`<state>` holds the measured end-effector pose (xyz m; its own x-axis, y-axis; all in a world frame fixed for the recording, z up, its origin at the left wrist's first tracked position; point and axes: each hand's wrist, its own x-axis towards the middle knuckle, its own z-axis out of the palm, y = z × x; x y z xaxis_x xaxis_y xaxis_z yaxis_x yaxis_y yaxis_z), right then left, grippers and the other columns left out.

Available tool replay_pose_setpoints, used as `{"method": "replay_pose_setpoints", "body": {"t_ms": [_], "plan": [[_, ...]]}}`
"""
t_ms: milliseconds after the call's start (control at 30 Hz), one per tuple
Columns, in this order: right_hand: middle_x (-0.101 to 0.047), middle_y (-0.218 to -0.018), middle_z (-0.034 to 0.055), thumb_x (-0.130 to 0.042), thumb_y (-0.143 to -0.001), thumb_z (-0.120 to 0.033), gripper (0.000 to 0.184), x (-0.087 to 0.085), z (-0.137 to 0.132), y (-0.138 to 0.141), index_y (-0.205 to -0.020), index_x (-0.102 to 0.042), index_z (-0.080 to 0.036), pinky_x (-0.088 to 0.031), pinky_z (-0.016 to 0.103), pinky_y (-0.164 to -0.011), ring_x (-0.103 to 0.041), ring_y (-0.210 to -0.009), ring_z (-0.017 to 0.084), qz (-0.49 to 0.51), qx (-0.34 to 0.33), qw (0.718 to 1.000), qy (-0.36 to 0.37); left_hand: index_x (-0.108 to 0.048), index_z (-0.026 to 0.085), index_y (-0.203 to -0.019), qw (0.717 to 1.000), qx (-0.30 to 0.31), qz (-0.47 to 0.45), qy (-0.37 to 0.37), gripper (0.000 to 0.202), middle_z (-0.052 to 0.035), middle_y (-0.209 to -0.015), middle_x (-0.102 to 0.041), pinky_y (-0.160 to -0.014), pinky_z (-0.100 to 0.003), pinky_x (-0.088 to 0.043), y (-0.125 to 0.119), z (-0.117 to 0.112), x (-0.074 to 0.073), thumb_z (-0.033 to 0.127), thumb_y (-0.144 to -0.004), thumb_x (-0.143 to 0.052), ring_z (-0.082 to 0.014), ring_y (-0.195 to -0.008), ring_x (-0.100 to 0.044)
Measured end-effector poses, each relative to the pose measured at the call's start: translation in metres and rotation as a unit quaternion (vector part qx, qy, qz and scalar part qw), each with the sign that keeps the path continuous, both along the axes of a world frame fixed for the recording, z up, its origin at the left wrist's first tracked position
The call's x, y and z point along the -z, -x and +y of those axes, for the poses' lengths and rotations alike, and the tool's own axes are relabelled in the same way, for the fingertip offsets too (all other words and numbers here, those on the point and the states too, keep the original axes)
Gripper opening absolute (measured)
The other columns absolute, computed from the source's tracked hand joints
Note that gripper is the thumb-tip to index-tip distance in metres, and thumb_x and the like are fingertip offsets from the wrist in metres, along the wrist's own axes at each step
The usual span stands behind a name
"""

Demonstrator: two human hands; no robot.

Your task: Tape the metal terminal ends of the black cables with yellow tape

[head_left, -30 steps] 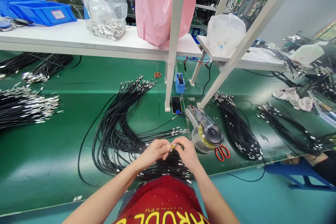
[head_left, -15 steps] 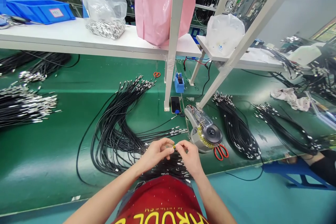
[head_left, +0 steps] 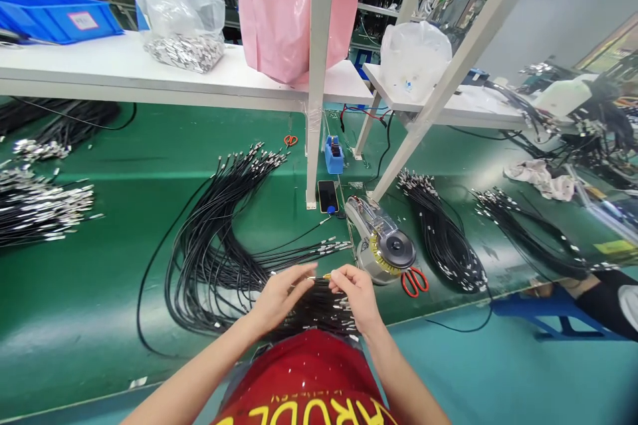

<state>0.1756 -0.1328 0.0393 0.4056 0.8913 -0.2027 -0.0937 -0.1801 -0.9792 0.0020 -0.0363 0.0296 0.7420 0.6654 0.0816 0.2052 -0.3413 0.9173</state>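
Near the front edge of the bench, my right hand (head_left: 355, 289) pinches a thin cable end (head_left: 325, 276) with a small yellow piece on it, between thumb and fingertips. Facing it from the left, my left hand (head_left: 282, 295) has its thumb and fingers apart around the silver tip; whether they touch it is unclear. Below both hands lies a dark bunch of cables (head_left: 314, 312) with silver ends. A large bundle of black cables (head_left: 199, 259) curves away to the left, some ends pointing towards my hands.
A round grey tape dispenser (head_left: 383, 255) stands right of my hands, beside red-handled scissors (head_left: 415, 281). Beyond are a phone (head_left: 327, 196), a blue holder (head_left: 333, 156) and a shelf post (head_left: 314, 146). More cable bundles (head_left: 443, 239) lie right. Another person's arm (head_left: 593, 285) shows at far right.
My left hand's fingers have opened away from the yellow piece, and a thin dark and silver length shows between the hands. The view has shifted slightly.
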Motion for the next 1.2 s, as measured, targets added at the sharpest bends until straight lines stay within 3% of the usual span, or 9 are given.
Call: {"method": "replay_pose_setpoints", "body": {"t_ms": [133, 300, 367, 533, 600, 767, 1000, 1133, 1200], "plan": [[-0.066, -0.068, 0.0016, -0.064, -0.084, -0.038, 0.024, -0.011, -0.002, -0.001, -0.075, -0.068, -0.017, -0.047, 0.026, -0.062, -0.058, -0.063, 0.016, -0.087, -0.031, 0.996, 0.007, -0.072, 0.019, -0.079, 0.998, 0.036, 0.04, 0.041, 0.035, -0.0024, -0.07, -0.066, -0.067, -0.024, -0.042, 0.0, -0.001, -0.012, 0.039, -0.096, -0.049, -0.0163, -0.067, -0.057], [-0.061, -0.063, -0.0015, -0.062, -0.084, -0.03, 0.02, -0.024, -0.004, 0.0, -0.069, -0.068, -0.02, -0.041, 0.025, -0.058, -0.052, -0.059, 0.014, -0.243, -0.069, 0.968, -0.001, -0.07, 0.017, -0.076, 0.997, 0.06, 0.036, 0.037, 0.036, -0.0009, -0.069, -0.061, -0.062, -0.023, -0.035, -0.006, 0.0, -0.019, 0.04, -0.095, -0.049, -0.0146, -0.065, -0.05], [-0.062, -0.063, -0.0011, -0.059, -0.086, -0.03, 0.022, -0.023, -0.005, -0.002, -0.069, -0.067, -0.02, -0.042, 0.025, -0.059, -0.055, -0.061, 0.015, -0.229, -0.085, 0.97, 0.002, -0.071, 0.017, -0.076, 0.996, 0.061, 0.035, 0.047, 0.037, -0.0009, -0.069, -0.061, -0.061, -0.023, -0.034, -0.007, -0.001, -0.021, 0.041, -0.094, -0.049, -0.0147, -0.065, -0.048], [-0.068, -0.07, 0.0024, -0.052, -0.092, -0.04, 0.031, -0.015, -0.006, -0.009, -0.078, -0.067, -0.017, -0.048, 0.025, -0.063, -0.062, -0.064, 0.016, -0.05, -0.118, 0.992, 0.018, -0.07, 0.015, -0.081, 0.993, 0.065, 0.057, 0.082, 0.039, -0.0002, -0.069, -0.058, -0.06, -0.022, -0.032, -0.006, 0.001, -0.024, 0.043, -0.095, -0.045, -0.0147, -0.065, -0.047], [-0.068, -0.072, 0.0023, -0.05, -0.093, -0.041, 0.032, -0.018, -0.007, -0.01, -0.08, -0.067, -0.017, -0.048, 0.025, -0.063, -0.061, -0.065, 0.015, -0.055, -0.121, 0.991, 0.019, -0.069, 0.015, -0.082, 0.991, 0.071, 0.066, 0.089, 0.04, 0.0002, -0.069, -0.058, -0.06, -0.022, -0.032, -0.004, 0.002, -0.026, 0.043, -0.096, -0.044, -0.0145, -0.065, -0.047], [-0.064, -0.065, -0.0016, -0.059, -0.088, -0.032, 0.019, -0.033, -0.007, -0.007, -0.075, -0.066, -0.02, -0.043, 0.024, -0.059, -0.058, -0.061, 0.015, -0.218, -0.109, 0.97, 0.009, -0.069, 0.015, -0.082, 0.989, 0.085, 0.066, 0.104, 0.042, -0.0003, -0.071, -0.06, -0.062, -0.023, -0.034, -0.005, 0.002, -0.028, 0.046, -0.096, -0.044, -0.0155, -0.068, -0.049], [-0.064, -0.064, -0.0003, -0.052, -0.091, -0.036, 0.027, -0.023, -0.008, -0.008, -0.074, -0.063, -0.018, -0.046, 0.023, -0.056, -0.058, -0.056, 0.013, -0.071, -0.131, 0.989, 0.024, -0.066, 0.015, -0.077, 0.99, 0.106, 0.04, 0.089, 0.041, -0.0003, -0.069, -0.056, -0.061, -0.023, -0.034, -0.013, -0.001, -0.023, 0.044, -0.096, -0.045, -0.0143, -0.066, -0.047], [-0.064, -0.069, -0.0005, -0.057, -0.087, -0.025, 0.012, -0.031, -0.01, -0.005, -0.079, -0.065, -0.02, -0.043, 0.025, -0.06, -0.057, -0.062, 0.015, -0.247, -0.115, 0.962, 0.003, -0.065, 0.015, -0.078, 0.987, 0.111, 0.04, 0.108, 0.041, 0.0008, -0.068, -0.053, -0.06, -0.022, -0.032, -0.015, -0.001, -0.024, 0.044, -0.097, -0.043, -0.0136, -0.065, -0.044], [-0.063, -0.07, 0.0001, -0.054, -0.087, -0.018, 0.016, -0.037, -0.01, -0.003, -0.075, -0.064, -0.021, -0.041, 0.026, -0.062, -0.056, -0.065, 0.016, -0.33, -0.11, 0.937, -0.018, -0.065, 0.015, -0.08, 0.985, 0.116, 0.039, 0.122, 0.04, 0.0005, -0.07, -0.055, -0.062, -0.022, -0.033, -0.013, 0.0, -0.025, 0.044, -0.097, -0.044, -0.0139, -0.067, -0.045]]}}
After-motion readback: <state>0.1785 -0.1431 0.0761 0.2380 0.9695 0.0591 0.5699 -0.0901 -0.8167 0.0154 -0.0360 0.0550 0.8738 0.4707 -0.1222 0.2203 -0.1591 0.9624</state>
